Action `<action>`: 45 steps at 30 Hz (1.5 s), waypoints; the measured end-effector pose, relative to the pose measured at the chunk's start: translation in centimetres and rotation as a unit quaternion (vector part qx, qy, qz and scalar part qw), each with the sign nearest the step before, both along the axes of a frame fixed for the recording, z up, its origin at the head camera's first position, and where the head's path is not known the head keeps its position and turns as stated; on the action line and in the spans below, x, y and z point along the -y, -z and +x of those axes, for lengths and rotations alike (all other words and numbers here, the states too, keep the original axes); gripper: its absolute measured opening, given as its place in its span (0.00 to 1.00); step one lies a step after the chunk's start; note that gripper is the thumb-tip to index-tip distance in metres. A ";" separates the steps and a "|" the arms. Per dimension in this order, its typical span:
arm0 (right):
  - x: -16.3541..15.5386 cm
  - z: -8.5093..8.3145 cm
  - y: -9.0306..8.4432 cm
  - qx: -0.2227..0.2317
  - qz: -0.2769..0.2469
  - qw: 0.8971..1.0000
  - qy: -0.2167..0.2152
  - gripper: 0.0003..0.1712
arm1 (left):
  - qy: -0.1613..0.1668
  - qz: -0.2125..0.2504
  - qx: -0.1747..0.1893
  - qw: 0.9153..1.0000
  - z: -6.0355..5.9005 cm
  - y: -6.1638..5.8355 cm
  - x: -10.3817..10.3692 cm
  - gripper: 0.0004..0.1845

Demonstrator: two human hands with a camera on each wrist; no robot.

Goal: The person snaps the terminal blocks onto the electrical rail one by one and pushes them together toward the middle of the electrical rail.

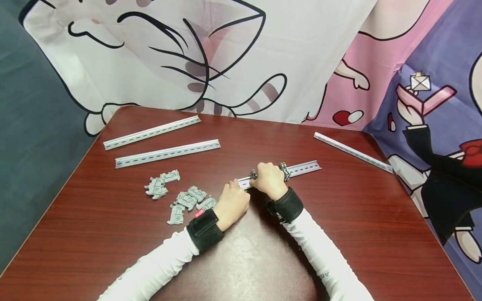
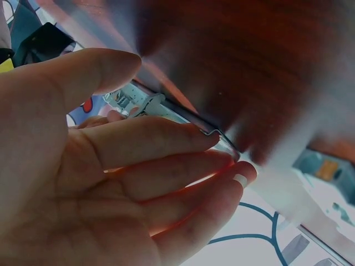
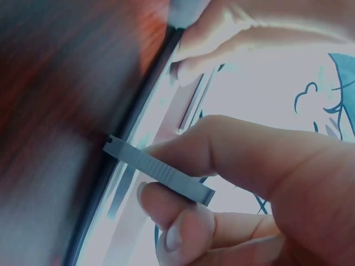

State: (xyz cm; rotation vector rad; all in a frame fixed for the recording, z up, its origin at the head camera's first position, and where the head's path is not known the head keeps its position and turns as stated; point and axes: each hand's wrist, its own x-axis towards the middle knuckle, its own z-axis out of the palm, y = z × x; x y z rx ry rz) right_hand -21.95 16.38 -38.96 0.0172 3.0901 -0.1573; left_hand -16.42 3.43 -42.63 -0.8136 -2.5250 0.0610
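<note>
A slotted metal DIN rail [image 1: 304,168] lies on the table under both hands. My left hand [image 1: 234,202] is at its near left end; in the left wrist view its straight fingers [image 2: 161,138] touch the rail's end, with the thumb held apart. My right hand [image 1: 269,180] pinches a slim grey ridged clip [image 3: 161,172], which sits across the rail in the right wrist view. From the head view, a small clip [image 1: 253,173] shows beside the right hand's fingertips, and more clips [image 1: 285,170] stand on the rail to its right.
Loose grey clips lie in two groups, one [image 1: 162,184] farther left and one [image 1: 186,198] by the left wrist. Two more rails [image 1: 167,154] [image 1: 152,133] rest at the back left. Another rail [image 1: 354,152] slants along the right edge. A printed cloth [image 1: 301,62] hangs behind the table.
</note>
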 end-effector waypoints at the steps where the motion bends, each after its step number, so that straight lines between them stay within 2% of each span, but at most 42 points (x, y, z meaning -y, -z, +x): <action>1: -0.1 0.0 0.0 0.000 0.000 1.000 0.001 0.21 | 0.000 0.003 -0.005 1.000 0.0 0.0 0.0 0.09; 8: -0.7 -0.4 -0.2 0.005 0.001 1.000 0.010 0.21 | 0.002 0.017 -0.032 0.999 0.0 0.3 0.0 0.09; 14: -1.4 -0.7 -0.7 0.021 0.004 1.000 0.021 0.20 | -0.001 0.012 -0.006 1.000 -0.1 0.3 -0.2 0.09; 22: -2.3 -1.2 -0.7 0.032 -0.014 0.999 0.032 0.21 | -0.001 0.013 -0.022 1.000 0.0 0.5 -0.1 0.09; 29: -2.9 -1.4 -1.0 0.039 -0.017 0.998 0.036 0.20 | 0.000 0.016 -0.008 1.000 0.0 0.4 -0.1 0.08; 34: -3.5 -1.6 -1.1 0.042 -0.016 0.998 0.053 0.20 | 0.002 0.015 -0.011 1.000 0.0 0.3 -0.2 0.08; 45: -4.5 -2.0 -1.1 0.028 -0.013 0.996 0.078 0.21 | -0.001 0.010 0.003 1.000 0.0 0.2 -0.3 0.08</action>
